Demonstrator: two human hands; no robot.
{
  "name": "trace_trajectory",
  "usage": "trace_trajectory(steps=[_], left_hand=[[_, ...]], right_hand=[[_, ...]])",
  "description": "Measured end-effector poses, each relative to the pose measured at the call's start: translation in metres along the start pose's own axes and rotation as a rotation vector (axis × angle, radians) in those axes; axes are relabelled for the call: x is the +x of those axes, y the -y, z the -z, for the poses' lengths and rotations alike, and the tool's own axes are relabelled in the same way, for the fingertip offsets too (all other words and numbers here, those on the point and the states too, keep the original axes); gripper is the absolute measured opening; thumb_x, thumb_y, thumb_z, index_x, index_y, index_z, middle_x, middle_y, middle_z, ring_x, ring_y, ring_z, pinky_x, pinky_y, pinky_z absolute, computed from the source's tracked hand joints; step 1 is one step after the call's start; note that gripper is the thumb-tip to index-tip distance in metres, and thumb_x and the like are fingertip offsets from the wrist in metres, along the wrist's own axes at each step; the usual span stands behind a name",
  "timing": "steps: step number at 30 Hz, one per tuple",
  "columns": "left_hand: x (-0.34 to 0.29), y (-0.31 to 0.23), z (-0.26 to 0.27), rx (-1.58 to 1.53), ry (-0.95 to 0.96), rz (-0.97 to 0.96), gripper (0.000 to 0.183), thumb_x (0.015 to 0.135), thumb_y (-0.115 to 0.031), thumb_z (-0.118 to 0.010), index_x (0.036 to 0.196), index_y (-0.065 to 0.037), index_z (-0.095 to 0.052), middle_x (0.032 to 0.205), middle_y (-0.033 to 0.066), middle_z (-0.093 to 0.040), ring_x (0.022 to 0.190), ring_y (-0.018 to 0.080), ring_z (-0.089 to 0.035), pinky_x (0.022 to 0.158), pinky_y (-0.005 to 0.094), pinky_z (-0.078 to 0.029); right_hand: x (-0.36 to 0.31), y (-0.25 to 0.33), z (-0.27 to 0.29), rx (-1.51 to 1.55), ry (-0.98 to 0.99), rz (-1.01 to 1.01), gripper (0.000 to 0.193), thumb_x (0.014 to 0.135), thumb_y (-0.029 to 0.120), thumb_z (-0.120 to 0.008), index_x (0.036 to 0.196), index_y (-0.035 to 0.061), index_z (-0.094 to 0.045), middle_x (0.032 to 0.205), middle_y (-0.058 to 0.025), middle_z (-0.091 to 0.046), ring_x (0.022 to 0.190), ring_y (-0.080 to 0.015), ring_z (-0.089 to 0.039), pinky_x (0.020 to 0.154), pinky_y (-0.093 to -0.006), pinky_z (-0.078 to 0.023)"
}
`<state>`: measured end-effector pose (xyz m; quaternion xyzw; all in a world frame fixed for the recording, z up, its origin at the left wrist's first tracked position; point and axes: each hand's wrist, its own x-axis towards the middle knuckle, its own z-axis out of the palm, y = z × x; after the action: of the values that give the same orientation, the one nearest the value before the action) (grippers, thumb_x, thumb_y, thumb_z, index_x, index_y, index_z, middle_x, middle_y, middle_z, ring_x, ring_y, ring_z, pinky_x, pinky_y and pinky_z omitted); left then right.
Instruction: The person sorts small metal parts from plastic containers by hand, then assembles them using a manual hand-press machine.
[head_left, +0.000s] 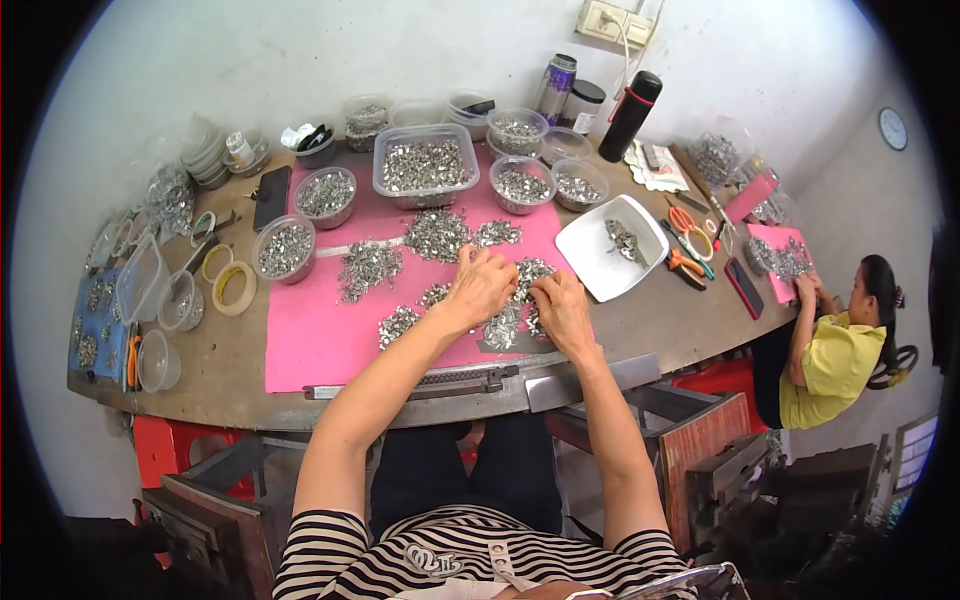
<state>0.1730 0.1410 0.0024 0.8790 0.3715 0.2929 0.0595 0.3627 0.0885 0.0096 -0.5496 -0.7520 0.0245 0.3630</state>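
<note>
Several heaps of small silvery metal pieces [437, 235] lie on a pink mat [320, 345]. My left hand [482, 288] is over the middle of the mat, its fingers bent and drawn together between two heaps. Close on its right, my right hand [563, 312] rests at the edge of another heap [530, 272], thumb and fingers pinched down at the pieces. Whatever either hand holds is too small or hidden. A heap of brighter pieces [502, 328] lies between my wrists, and a smaller heap [398, 326] sits to the left.
Behind the heaps stands a square plastic tub [427, 132] full of pieces, with round tubs [285, 250] beside it. A white tray [613, 285] is at the right, near orange-handled pliers [687, 266]. Tape rolls [234, 289] lie left. A person in yellow [840, 355] works at far right.
</note>
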Motion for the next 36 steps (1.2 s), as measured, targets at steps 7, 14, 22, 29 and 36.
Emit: trace_trajectory(steps=[7, 14, 22, 29, 36], left_hand=[[-0.004, 0.005, 0.000, -0.125, 0.009, 0.059, 0.007, 0.089, -0.017, -0.066, 0.092, -0.010, -0.064, 0.091, 0.0070, -0.061, 0.099, 0.0265, -0.058, 0.099, 0.0487, -0.033], [-0.017, -0.011, 0.038, -0.150, -0.023, -0.005, 0.006, 0.091, -0.017, -0.064, 0.092, -0.011, -0.064, 0.092, 0.0061, -0.061, 0.096, 0.0254, -0.057, 0.097, 0.0475, -0.033], [-0.091, -0.029, 0.062, -0.124, 0.065, 0.100, 0.003, 0.088, -0.016, -0.069, 0.089, -0.013, -0.070, 0.087, 0.0022, -0.064, 0.090, 0.0231, -0.058, 0.095, 0.0437, -0.033], [-0.103, -0.029, 0.068, -0.177, 0.001, 0.228, 0.005, 0.087, -0.014, -0.072, 0.091, -0.013, -0.070, 0.089, 0.0020, -0.066, 0.091, 0.0223, -0.059, 0.094, 0.0435, -0.034], [-0.103, -0.036, 0.057, -0.098, -0.022, 0.116, 0.007, 0.086, -0.013, -0.072, 0.092, -0.014, -0.069, 0.088, 0.0020, -0.064, 0.091, 0.0219, -0.058, 0.095, 0.0463, -0.034]], right_hand=[[-0.012, 0.007, 0.012, 0.102, -0.076, 0.038, 0.008, 0.082, 0.004, -0.073, 0.090, 0.0031, -0.071, 0.084, -0.0110, -0.061, 0.082, -0.0309, -0.060, 0.078, -0.0420, -0.046], [-0.027, 0.034, 0.038, 0.235, 0.032, 0.000, 0.010, 0.080, 0.002, -0.075, 0.088, 0.0030, -0.070, 0.081, -0.0109, -0.060, 0.080, -0.0308, -0.060, 0.075, -0.0410, -0.046], [-0.064, 0.040, 0.029, 0.153, 0.012, 0.106, 0.013, 0.080, 0.000, -0.077, 0.091, 0.0015, -0.070, 0.085, -0.0115, -0.063, 0.078, -0.0270, -0.063, 0.069, -0.0373, -0.050], [-0.074, 0.035, 0.035, 0.259, 0.036, -0.054, 0.011, 0.085, -0.002, -0.072, 0.095, 0.0010, -0.070, 0.089, -0.0109, -0.065, 0.079, -0.0227, -0.066, 0.067, -0.0333, -0.052], [-0.072, 0.038, 0.036, 0.276, 0.080, -0.045, 0.011, 0.084, -0.003, -0.070, 0.094, 0.0016, -0.070, 0.089, -0.0123, -0.064, 0.085, -0.0303, -0.063, 0.076, -0.0393, -0.050]])
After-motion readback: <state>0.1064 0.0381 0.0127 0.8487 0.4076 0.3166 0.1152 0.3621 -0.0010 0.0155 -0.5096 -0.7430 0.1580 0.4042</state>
